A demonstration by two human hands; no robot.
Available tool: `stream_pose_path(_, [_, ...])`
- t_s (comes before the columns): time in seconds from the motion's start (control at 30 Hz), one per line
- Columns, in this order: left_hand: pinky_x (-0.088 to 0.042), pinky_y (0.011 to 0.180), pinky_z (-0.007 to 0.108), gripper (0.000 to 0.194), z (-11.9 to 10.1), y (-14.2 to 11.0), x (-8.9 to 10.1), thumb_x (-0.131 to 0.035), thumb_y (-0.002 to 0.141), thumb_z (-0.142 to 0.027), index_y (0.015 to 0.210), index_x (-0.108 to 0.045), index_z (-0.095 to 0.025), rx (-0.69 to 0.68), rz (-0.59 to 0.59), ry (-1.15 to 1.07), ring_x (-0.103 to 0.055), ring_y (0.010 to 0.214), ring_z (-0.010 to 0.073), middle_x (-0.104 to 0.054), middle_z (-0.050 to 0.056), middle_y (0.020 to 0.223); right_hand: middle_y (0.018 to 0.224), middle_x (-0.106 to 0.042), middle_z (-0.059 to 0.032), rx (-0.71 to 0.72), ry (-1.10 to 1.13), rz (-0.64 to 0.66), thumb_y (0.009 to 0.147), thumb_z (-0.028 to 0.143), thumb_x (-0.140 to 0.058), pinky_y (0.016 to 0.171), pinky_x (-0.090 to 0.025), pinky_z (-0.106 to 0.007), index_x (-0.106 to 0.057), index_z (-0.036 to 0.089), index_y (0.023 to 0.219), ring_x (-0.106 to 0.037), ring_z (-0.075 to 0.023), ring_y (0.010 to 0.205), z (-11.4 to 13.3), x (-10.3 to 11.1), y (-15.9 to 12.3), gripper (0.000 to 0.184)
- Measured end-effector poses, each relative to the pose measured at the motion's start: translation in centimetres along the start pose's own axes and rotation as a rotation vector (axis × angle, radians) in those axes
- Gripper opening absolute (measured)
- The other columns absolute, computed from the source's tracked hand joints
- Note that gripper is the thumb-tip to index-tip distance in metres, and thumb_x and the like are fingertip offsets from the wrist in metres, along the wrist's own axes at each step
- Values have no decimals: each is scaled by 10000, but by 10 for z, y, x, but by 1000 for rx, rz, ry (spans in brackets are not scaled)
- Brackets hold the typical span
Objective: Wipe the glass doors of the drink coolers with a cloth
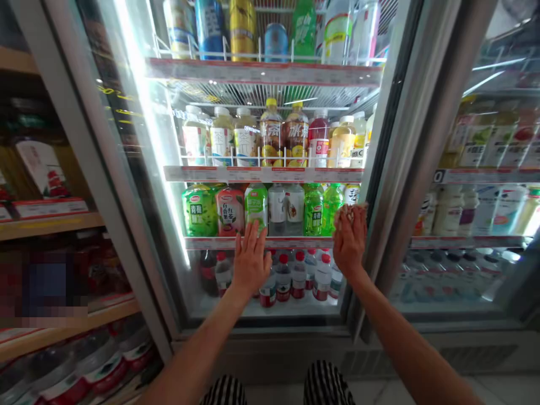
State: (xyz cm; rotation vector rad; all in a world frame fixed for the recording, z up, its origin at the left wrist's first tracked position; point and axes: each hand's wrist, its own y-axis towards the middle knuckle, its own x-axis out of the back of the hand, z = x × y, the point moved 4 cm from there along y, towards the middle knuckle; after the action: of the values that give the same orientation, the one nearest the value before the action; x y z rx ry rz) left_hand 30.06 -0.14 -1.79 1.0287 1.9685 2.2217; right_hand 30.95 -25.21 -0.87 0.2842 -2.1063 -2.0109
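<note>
My left hand (252,257) is raised with its fingers stretched out, in front of a green-labelled bottle (256,203) on the third shelf; it seems to rest on the glass door. On the right, my right hand (351,241) presses a crumpled, light brownish cloth (348,210) at the door's edge, level with the same shelf. Around the hands stand a reddish bottle (230,212), a green bottle (313,212) and clear bottles (277,211). The palms of both hands are hidden from me.
A lit drinks fridge fills the middle, with cans (210,31) on its top shelf and red-capped water bottles (283,278) at the bottom. Its metal door frame (379,236) runs down the right. Wooden shelving (93,323) with bottles stands left; another fridge section (472,242) stands right.
</note>
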Motion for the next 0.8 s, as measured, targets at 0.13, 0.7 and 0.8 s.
stream_pose_path(0.13, [-159,1104,483,615,3,2,1,-472,790,-193,1366,-261,-160,-12,-14,11,-154,1362,253,-235,126,1458,1461,-264,-78,-26,8,41,864,186,-404,1040,-324,-532,-279,246,1379,-220,-272,1350,-2,5,-36,534])
stream_pose_path(0.7, [-164,1092,490,590,12,39,15,-471,806,-226,1360,-281,-152,-24,-107,37,-155,1361,259,-242,143,1452,1456,-276,-72,-76,100,-108,855,169,-396,1061,-309,-510,-352,218,1347,-276,-251,1329,-24,0,37,496])
stream_pose_path(0.8, [-169,1088,494,591,13,49,17,-470,810,-235,1362,-278,-150,-21,-136,43,-150,1362,261,-240,147,1452,1452,-279,-81,-147,99,-164,874,209,-359,1068,-303,-503,-373,197,1337,-270,-244,1333,-25,-3,72,464])
